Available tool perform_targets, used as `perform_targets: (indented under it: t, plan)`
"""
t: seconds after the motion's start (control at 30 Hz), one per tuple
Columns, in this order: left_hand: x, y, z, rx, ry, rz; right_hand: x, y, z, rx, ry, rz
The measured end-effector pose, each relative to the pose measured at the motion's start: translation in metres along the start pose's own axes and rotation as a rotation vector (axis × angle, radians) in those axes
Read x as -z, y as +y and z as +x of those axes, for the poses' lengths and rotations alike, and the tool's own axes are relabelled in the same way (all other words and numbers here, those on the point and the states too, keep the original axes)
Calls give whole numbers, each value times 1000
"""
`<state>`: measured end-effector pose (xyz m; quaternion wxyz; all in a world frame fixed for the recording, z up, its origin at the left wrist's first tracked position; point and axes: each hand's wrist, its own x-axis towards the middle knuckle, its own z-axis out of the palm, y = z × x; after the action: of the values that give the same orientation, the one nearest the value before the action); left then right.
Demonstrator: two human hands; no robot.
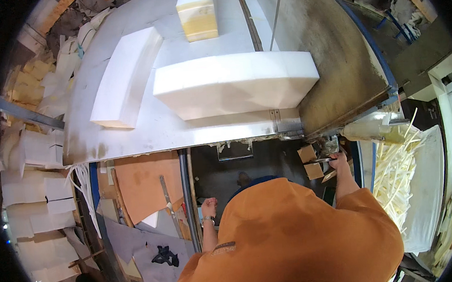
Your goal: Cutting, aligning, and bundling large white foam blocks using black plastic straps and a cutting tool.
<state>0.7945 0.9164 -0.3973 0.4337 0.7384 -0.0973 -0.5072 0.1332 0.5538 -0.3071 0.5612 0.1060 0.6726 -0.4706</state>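
My right hand (337,160) is closed on a dark, thin handle (318,160) just under the table's front edge, beside a small metal mechanism (328,144). My left hand (209,206), with a wristwatch (208,219) on the wrist, hangs with fingers curled next to the dark rail of the lower bench; nothing shows in it. In front of me, a long white foam block (235,81) lies across the metal table (169,136), its right end by the upright panel. A second white foam block (124,82) lies slanted to its left. A yellow-banded block (197,16) stands farther back.
An upright brown-stained panel (334,57) borders the table on the right. Foam strips (396,177) heap up beyond it. Below left, a bench carries orange sheet (148,184), grey sheet (139,244) and a black scrap (165,256). White foam stacks (39,214) stand far left. A cardboard box (310,161) sits below the table.
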Motion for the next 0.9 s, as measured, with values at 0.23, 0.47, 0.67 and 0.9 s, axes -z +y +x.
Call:
perform_targets:
  t: [0.23, 0.47, 0.67, 0.9]
  plan:
    - [21, 57, 27, 8, -125, 206, 1, -12, -36, -50, 42, 46]
    - [55, 114, 100, -8, -110, -63, 16, 41, -112, 1101, 625, -598]
    - [20, 209, 197, -109, -45, -123, -164, 164, -180, 357, -204, -637]
    - [7, 314, 276, -279, -89, -3, -377, 290, -139, -230, -515, -208]
